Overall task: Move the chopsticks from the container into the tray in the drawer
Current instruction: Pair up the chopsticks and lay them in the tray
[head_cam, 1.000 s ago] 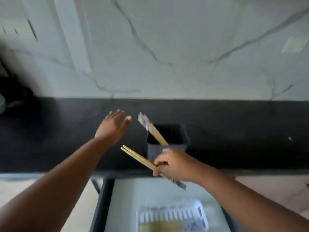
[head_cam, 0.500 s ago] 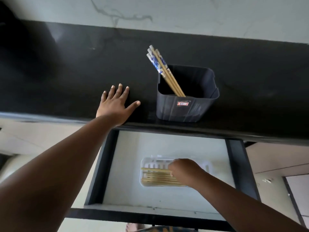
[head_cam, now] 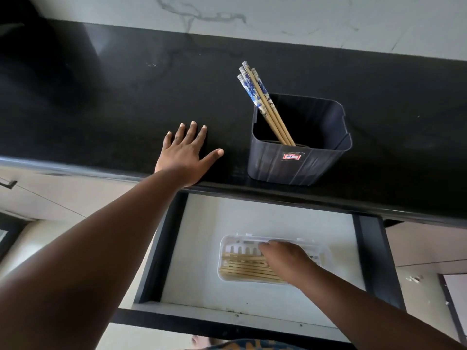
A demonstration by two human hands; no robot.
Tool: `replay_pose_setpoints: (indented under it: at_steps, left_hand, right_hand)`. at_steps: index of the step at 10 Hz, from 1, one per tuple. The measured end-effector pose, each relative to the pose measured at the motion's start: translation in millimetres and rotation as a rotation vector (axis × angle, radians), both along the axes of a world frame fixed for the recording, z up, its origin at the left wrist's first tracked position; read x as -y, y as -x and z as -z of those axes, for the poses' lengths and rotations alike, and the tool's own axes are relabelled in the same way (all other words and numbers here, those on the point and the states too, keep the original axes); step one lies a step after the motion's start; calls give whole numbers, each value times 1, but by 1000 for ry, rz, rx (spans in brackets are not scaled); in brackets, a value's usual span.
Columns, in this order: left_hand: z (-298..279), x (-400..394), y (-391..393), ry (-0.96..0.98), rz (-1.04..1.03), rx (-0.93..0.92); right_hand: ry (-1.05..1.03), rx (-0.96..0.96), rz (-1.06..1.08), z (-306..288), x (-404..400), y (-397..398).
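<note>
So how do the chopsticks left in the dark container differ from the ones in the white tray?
The chopsticks in the container lean steeply, blue-patterned ends sticking out; the chopsticks in the tray lie flat, side by side. Only a few are in the container, more in the tray. Both groups have plain wooden shafts.

Home kitchen — black countertop (head_cam: 126, 97), marble backsplash (head_cam: 278, 16), open drawer (head_cam: 252, 218), chopsticks (head_cam: 262, 102)
</note>
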State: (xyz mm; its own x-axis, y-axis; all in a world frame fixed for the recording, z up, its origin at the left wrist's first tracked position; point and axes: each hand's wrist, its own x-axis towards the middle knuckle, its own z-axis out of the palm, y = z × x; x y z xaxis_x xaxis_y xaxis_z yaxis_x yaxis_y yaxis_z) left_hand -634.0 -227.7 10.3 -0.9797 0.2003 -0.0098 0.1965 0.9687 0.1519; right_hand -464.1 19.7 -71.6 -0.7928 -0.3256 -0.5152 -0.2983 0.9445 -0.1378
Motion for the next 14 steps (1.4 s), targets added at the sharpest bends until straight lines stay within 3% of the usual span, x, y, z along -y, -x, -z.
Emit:
replay_pose_setpoints:
  at_steps: [3,6,8,11,12,14]
  left_hand:
    - [-3,0,0,1,8,19]
    - [-1,1,1,-5,8,15]
    - [0,1,2,-13,5,10]
    - [-1,0,1,-28,-2,3]
    - [-3,0,0,-28,-3,2]
    - [-1,-1,1,-17,0,-1]
  right_hand:
    - [-27,-47,77,3,-3,-2]
    - [41,37,82,20,-13,-6]
    - [99,-57,222,26,-15,-7]
    - [9,-102,161,14,-9,-19]
    - [105,-82,267,-22,-2,-8]
    - [606,144,300,-182,13,21]
